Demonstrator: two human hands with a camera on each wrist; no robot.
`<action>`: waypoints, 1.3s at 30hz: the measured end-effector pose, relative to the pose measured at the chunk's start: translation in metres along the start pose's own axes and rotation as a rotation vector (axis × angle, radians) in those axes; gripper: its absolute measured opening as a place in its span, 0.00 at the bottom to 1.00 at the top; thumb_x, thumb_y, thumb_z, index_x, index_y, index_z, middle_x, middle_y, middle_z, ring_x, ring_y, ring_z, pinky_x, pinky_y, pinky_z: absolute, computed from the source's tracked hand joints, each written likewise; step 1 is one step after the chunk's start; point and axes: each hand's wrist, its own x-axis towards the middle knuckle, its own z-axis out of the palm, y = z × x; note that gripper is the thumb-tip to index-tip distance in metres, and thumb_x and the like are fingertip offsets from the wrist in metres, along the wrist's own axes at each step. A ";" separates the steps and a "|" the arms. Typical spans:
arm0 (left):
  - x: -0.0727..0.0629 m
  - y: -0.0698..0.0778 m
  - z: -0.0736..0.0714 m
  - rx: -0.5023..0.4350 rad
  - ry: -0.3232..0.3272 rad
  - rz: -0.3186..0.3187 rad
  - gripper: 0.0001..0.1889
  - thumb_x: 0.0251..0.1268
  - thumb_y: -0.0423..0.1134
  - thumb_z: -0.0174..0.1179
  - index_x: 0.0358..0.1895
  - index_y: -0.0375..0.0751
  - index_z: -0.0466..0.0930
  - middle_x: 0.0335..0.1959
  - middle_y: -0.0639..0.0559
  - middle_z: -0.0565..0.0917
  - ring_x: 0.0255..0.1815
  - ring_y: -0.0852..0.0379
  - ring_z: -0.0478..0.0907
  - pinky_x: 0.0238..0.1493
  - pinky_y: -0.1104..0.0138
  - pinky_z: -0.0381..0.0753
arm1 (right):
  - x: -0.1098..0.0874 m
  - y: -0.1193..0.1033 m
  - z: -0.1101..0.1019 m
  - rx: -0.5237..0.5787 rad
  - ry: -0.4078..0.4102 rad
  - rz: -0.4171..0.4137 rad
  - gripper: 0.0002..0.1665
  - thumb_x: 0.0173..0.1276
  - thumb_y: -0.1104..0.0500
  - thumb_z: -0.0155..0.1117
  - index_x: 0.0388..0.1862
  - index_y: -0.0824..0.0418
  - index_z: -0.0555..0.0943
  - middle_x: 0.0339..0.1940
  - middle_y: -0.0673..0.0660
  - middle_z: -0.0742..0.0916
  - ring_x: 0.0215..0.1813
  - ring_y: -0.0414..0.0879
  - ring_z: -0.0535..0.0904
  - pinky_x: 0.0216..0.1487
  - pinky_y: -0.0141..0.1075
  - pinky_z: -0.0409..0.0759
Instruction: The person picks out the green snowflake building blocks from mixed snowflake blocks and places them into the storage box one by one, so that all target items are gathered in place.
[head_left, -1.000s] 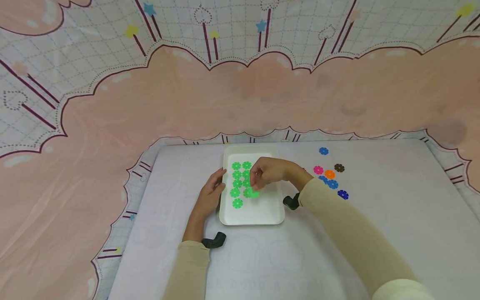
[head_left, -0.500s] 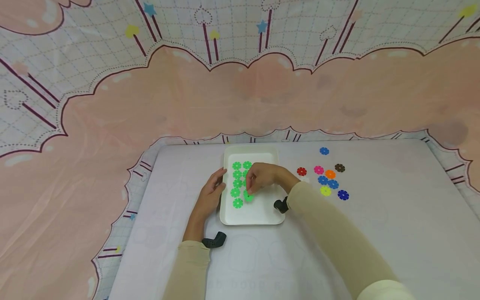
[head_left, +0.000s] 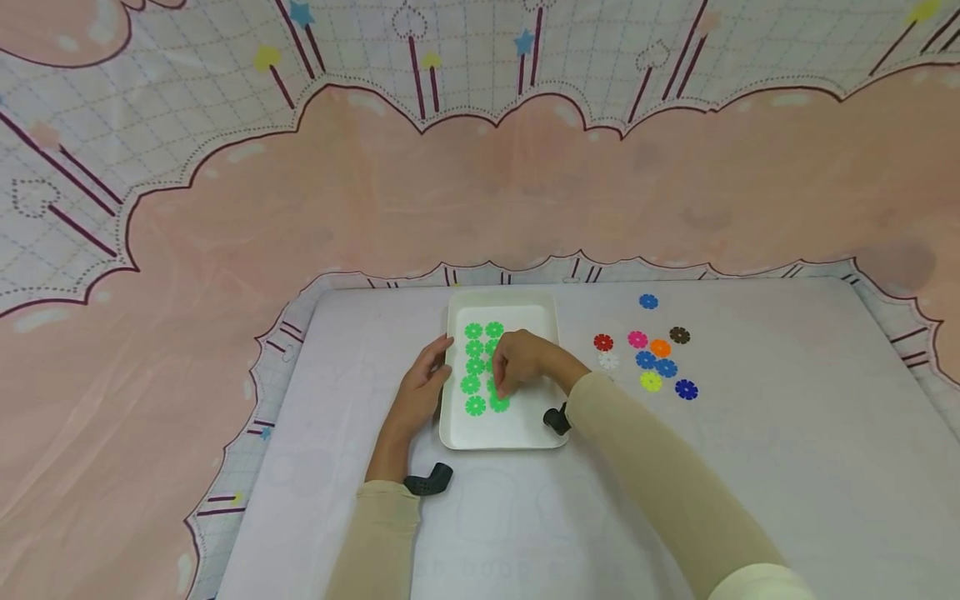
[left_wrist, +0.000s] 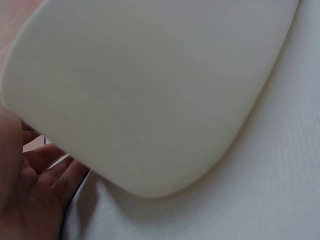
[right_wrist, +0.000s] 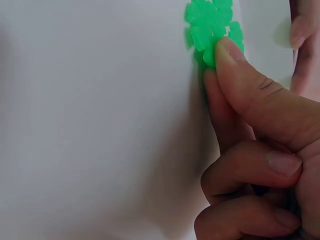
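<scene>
Near the bottom of the right column of green flower-shaped plastic discs (head_left: 475, 366), my right hand (head_left: 522, 363) pinches one green disc (right_wrist: 207, 32) between thumb and index finger. Its other fingers are curled toward the palm in the right wrist view. The discs lie in two columns on a white tray (head_left: 517, 433), and my right hand hides part of the right column. At the tray's left side, my left hand (head_left: 420, 387) rests with thumb and fingers against the outer wall. In the left wrist view, the tray's side (left_wrist: 150, 100) covers part of its fingers.
Right of the tray, loose flower-shaped discs lie on the white table (head_left: 787, 433): a red disc (head_left: 603, 342), a pink disc (head_left: 637, 339), an orange disc (head_left: 660, 348), a brown disc (head_left: 679, 335), a yellow disc (head_left: 651, 381), a pale disc (head_left: 608, 361) and several blue ones.
My right hand has moved left and slightly toward me over the tray, bringing the green disc to the right column's lower end. The red and yellow discs have come into view. My left hand stays put.
</scene>
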 end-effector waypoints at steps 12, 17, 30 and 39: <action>0.001 0.002 -0.001 0.001 -0.007 -0.015 0.25 0.80 0.36 0.49 0.76 0.49 0.67 0.81 0.57 0.61 0.81 0.49 0.62 0.79 0.50 0.63 | -0.001 -0.003 0.004 -0.035 0.003 0.019 0.09 0.54 0.58 0.83 0.22 0.51 0.88 0.26 0.46 0.88 0.38 0.43 0.77 0.43 0.35 0.76; 0.001 0.001 -0.001 -0.014 -0.017 -0.023 0.25 0.81 0.35 0.49 0.77 0.47 0.65 0.82 0.55 0.60 0.81 0.48 0.60 0.79 0.50 0.62 | -0.002 -0.004 0.003 -0.034 0.004 0.026 0.09 0.54 0.57 0.83 0.23 0.50 0.88 0.27 0.47 0.88 0.39 0.43 0.77 0.43 0.35 0.77; 0.001 0.001 0.000 -0.007 -0.014 -0.014 0.24 0.80 0.36 0.49 0.76 0.50 0.67 0.81 0.59 0.62 0.80 0.50 0.62 0.79 0.50 0.64 | -0.009 0.001 -0.006 0.076 0.055 -0.002 0.08 0.55 0.56 0.83 0.24 0.50 0.88 0.28 0.47 0.89 0.39 0.45 0.78 0.42 0.37 0.76; -0.002 0.009 0.001 -0.004 -0.014 -0.027 0.25 0.80 0.37 0.50 0.77 0.49 0.66 0.82 0.59 0.60 0.82 0.50 0.58 0.80 0.51 0.60 | -0.042 0.016 -0.029 0.255 0.191 0.018 0.06 0.59 0.55 0.80 0.30 0.52 0.88 0.27 0.51 0.87 0.36 0.47 0.78 0.39 0.36 0.78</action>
